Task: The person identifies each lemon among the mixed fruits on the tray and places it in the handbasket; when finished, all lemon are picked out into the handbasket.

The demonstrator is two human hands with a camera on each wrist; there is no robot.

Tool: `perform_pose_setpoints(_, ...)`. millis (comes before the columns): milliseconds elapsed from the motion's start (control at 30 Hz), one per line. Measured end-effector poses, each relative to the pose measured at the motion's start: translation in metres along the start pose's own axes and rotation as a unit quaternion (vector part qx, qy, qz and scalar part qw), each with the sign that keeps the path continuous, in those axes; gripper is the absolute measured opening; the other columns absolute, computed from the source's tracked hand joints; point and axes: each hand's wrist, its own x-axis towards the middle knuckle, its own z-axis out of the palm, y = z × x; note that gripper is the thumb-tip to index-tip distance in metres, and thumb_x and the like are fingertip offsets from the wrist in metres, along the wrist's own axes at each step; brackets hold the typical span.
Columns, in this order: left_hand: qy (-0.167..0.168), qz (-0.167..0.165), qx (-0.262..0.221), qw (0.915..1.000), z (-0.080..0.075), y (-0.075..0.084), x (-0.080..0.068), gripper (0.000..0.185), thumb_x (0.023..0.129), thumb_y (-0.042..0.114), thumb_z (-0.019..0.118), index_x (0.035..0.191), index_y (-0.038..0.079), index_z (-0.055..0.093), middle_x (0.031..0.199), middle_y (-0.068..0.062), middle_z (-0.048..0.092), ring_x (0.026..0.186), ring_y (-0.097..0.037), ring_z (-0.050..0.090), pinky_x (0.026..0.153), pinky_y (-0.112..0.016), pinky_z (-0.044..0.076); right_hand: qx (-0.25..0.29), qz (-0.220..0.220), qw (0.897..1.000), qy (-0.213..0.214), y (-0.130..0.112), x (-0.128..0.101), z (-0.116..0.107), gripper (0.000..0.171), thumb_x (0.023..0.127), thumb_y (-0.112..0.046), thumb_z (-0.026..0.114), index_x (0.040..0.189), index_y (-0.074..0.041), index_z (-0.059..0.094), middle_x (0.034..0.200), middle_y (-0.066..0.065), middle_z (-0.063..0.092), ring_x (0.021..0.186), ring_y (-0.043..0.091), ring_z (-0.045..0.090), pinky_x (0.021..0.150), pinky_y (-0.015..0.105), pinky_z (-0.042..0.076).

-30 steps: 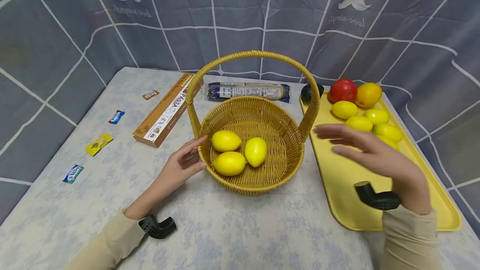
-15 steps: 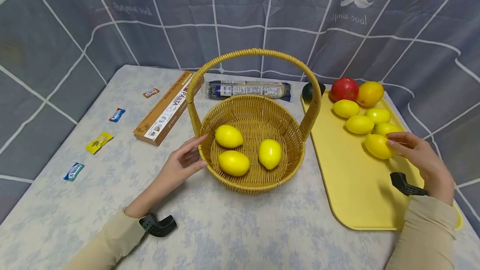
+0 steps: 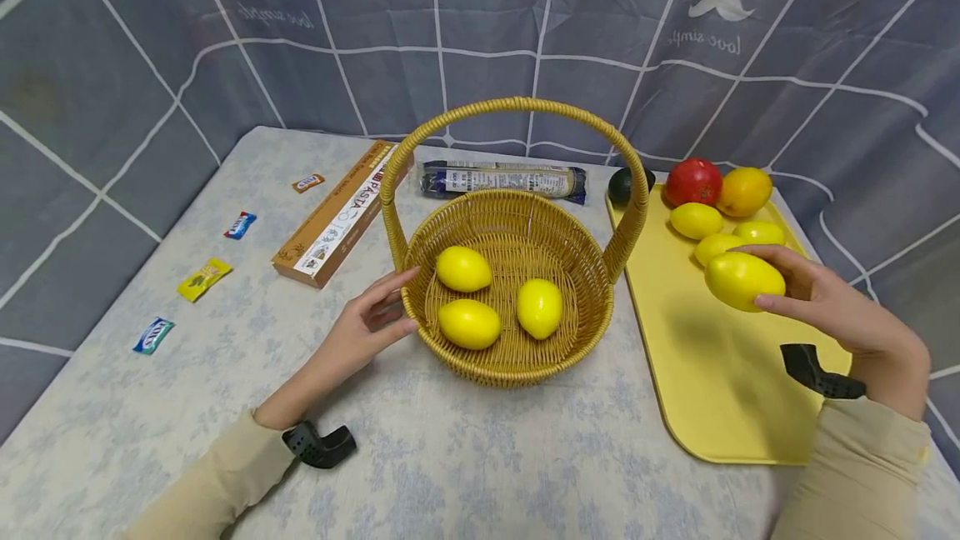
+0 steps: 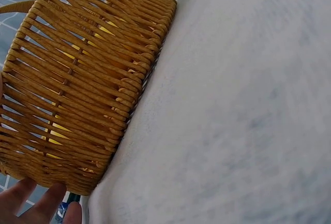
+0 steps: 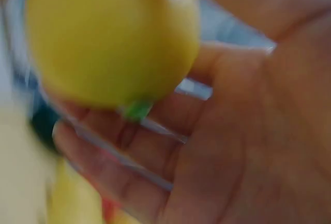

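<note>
Above the yellow tray (image 3: 697,407), lemon (image 3: 743,280) in right hand (image 3: 840,319), long axis left-right

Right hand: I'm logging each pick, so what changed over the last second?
The right hand swung from beside the basket to the yellow tray, took a lemon in its grip and lifted it. One basket lemon rolled right. The left hand stayed on the rim.

Soft even light, curved edges, right wrist view blurred
</note>
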Motion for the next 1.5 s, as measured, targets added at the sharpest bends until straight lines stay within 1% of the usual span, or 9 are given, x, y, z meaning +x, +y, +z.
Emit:
perform_pose_setpoints(100,0.001,0.001,0.003,1.0000,0.000,0.000,0.001,0.058,0.090,0.006,0.064,0.143,0.012,0.041,0.149,-0.006,0.027,0.127,-0.031,0.037,0.100,-0.043,0.037,0.084,-0.115,0.989,-0.027,-0.036,0.014,0.017,0.061,0.086,0.018,0.051,0.142,0.000,0.032,0.130,0.010,0.042,0.104,0.016,0.047,0.081,0.017,0.044)
perform_pose_setpoints(200,0.000,0.002,0.003,1.0000,-0.001,0.000,0.001,0.058,0.090,0.007,0.064,0.143,0.013,0.041,0.149,-0.006,0.026,0.127,-0.031,0.037,0.100,-0.043,0.036,0.116,-0.160,0.978,-0.071,-0.063,0.038,0.048,0.062,0.086,0.014,0.056,0.141,0.000,0.033,0.133,0.013,0.041,0.108,0.021,0.045,0.088,0.022,0.042)
perform_pose_setpoints(367,-0.002,0.002,0.000,1.0000,0.000,-0.002,0.001,0.058,0.090,0.006,0.063,0.144,0.012,0.040,0.150,-0.007,0.025,0.127,-0.031,0.037,0.100,-0.044,0.036,0.089,-0.129,0.974,-0.165,-0.081,0.079,0.107,0.056,0.088,-0.004,0.064,0.138,-0.007,0.040,0.132,0.008,0.045,0.109,0.023,0.046,0.090,0.032,0.043)
perform_pose_setpoints(533,-0.002,0.000,-0.003,1.0000,0.001,-0.003,0.000,0.058,0.090,0.006,0.063,0.144,0.012,0.040,0.150,-0.007,0.025,0.127,-0.031,0.037,0.100,-0.045,0.036,-0.015,-0.108,0.961,-0.253,-0.086,0.104,0.138,0.057,0.088,-0.025,0.067,0.138,-0.010,0.044,0.128,0.000,0.048,0.107,0.018,0.048,0.089,0.036,0.044)
perform_pose_setpoints(800,0.001,-0.007,-0.001,1.0000,0.000,-0.002,0.001,0.058,0.090,0.007,0.063,0.143,0.013,0.041,0.150,-0.006,0.025,0.127,-0.031,0.036,0.100,-0.045,0.036,-0.110,-0.134,0.941,-0.289,-0.093,0.124,0.165,0.053,0.091,-0.029,0.063,0.136,-0.006,0.045,0.128,0.002,0.051,0.112,0.014,0.048,0.094,0.033,0.041)
perform_pose_setpoints(1100,-0.001,-0.007,0.001,1.0000,0.003,-0.003,0.002,0.058,0.090,0.008,0.064,0.143,0.012,0.041,0.150,-0.007,0.025,0.125,-0.030,0.039,0.099,-0.043,0.037,-0.116,-0.146,0.953,-0.240,-0.100,0.120,0.170,0.054,0.094,-0.026,0.060,0.140,-0.005,0.041,0.137,0.007,0.045,0.125,0.020,0.041,0.102,0.037,0.034)
perform_pose_setpoints(1233,0.002,-0.007,0.003,1.0000,0.003,-0.003,0.001,0.058,0.090,0.009,0.064,0.143,0.012,0.041,0.150,-0.008,0.023,0.125,-0.029,0.039,0.099,-0.042,0.038,-0.116,-0.122,0.970,-0.173,-0.111,0.089,0.136,0.056,0.093,-0.028,0.060,0.143,-0.015,0.040,0.139,0.000,0.043,0.125,0.019,0.040,0.100,0.039,0.036)
perform_pose_setpoints(1333,0.002,-0.006,0.005,1.0000,0.003,-0.002,0.001,0.058,0.090,0.009,0.064,0.143,0.012,0.041,0.151,-0.009,0.022,0.126,-0.030,0.038,0.099,-0.043,0.038,-0.141,-0.107,0.979,-0.106,-0.108,0.053,0.100,0.057,0.092,-0.021,0.063,0.143,-0.020,0.039,0.140,-0.003,0.042,0.124,0.016,0.040,0.100,0.029,0.036)
perform_pose_setpoints(1500,0.002,-0.010,0.009,0.9999,0.000,0.002,-0.001,0.058,0.090,0.009,0.064,0.143,0.012,0.041,0.151,-0.009,0.022,0.126,-0.030,0.038,0.100,-0.043,0.037,-0.124,-0.061,0.990,0.009,-0.064,-0.011,0.042,0.057,0.090,0.004,0.059,0.142,-0.008,0.040,0.138,-0.006,0.043,0.119,0.003,0.041,0.091,0.008,0.033)
